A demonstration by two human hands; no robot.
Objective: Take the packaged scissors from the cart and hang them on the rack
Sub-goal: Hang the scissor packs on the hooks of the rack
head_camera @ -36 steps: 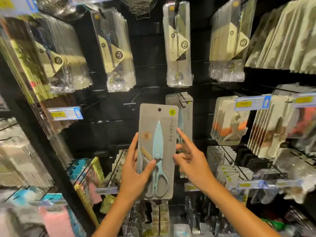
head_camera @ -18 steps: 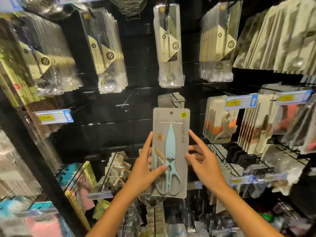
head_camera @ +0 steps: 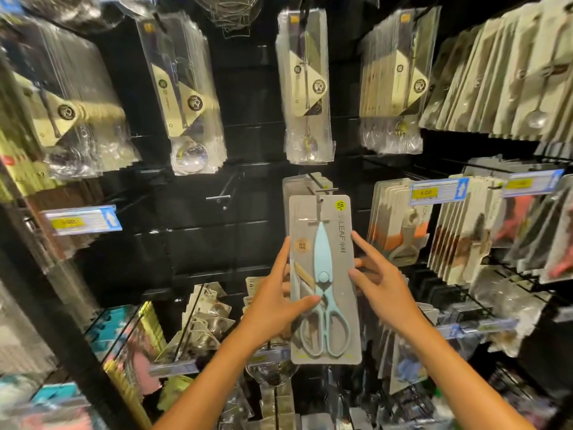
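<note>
Hanging was the step in hand: the scissors pack [head_camera: 324, 279] stood upright against the rack [head_camera: 198, 231], its top edge level with a metal hook [head_camera: 322, 193] that already carried a few packs of the same kind [head_camera: 296, 184] behind it. Whether the hook's tip had entered the hole at the top of the card could not be told, as the hook crossed the card just there.

The left hand [head_camera: 273, 305] held the pack at its left edge, thumb [head_camera: 305, 302] laid across the front near the scissor pivot and fingers reaching up along the side. The right hand [head_camera: 381, 283] held the right edge, its fingers mostly straight, one along the card's side and others tucked behind it. Both hands had hold of the pack and nothing else.

The next move probably called for lining the hole up with the hook's tip, pushing the card back along the hook until it met the others, and only then letting go. A price tag [head_camera: 438, 191] hung near on the right and should not get in the way.
</note>
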